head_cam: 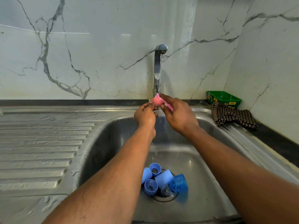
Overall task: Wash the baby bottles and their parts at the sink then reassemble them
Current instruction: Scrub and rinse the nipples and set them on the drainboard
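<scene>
A pink part point(156, 101) sits under the tap point(159, 62), pinched by both the left hand point(145, 117) and right hand point(179, 115) above the sink point(210, 183), blue parts point(163, 181) at its drain.

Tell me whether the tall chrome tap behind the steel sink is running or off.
Running: a thin stream of water falls from the tall chrome tap onto the pink part.

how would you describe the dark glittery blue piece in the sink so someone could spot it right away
Look into the steel sink basin, down at the drain near its bottom, where blue bottle parts are clustered. The glittery blue cap lies at the right edge of that cluster. It is translucent, deeper blue and speckled, while its neighbours are pale, opaque blue.
</scene>
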